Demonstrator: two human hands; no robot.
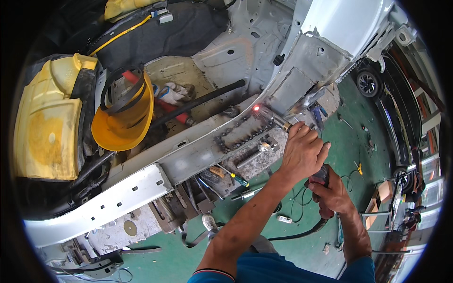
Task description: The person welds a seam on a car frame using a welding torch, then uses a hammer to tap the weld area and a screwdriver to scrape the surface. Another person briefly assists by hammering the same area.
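Both my hands are closed on a welding torch (283, 123). My left hand (306, 150) wraps the torch's front end, just behind the metal nozzle. Lower down, my right hand (332, 191) grips its red and black handle, from which a dark cable runs off. The nozzle points at the grey car sill (193, 160), close to a small spot glowing red (256, 108). Scorched, dark weld marks (245, 137) run in rows over the sill beside it. Part of the torch body is hidden behind my left hand and wrist.
Inside the car body lie a yellow welding helmet (123, 123), a black bar (203, 104) and a white glove (172, 93). Below the sill, screwdrivers (239, 180) and other tools rest on a worn platform. Cables cross the green floor (302, 236); a black car (394, 113) stands at right.
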